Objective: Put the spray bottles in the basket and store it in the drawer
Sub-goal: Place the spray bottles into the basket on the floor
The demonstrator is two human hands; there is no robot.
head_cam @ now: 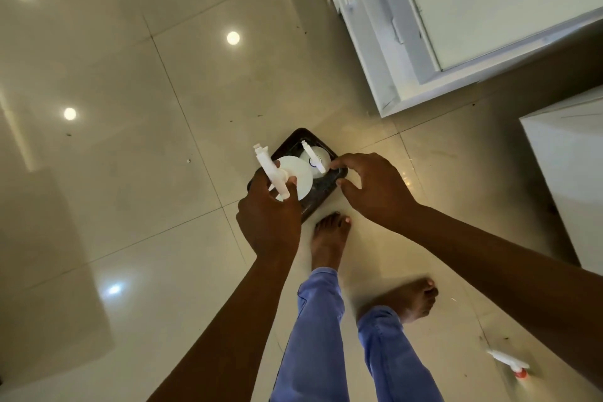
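Observation:
A dark basket stands on the tiled floor just ahead of my feet. One white spray bottle stands upright inside it. My left hand grips a second white spray bottle by its neck and holds it over the basket's near left part. My right hand hovers at the basket's right rim, fingers spread, fingertips at or near the rim, nothing in it. A third spray bottle, white with an orange collar, stands on the floor at the lower right.
An open white drawer juts out at the upper right, and a white cabinet block stands at the right edge. My bare feet and blue trouser legs are right behind the basket. Glossy tiles stretch to the left.

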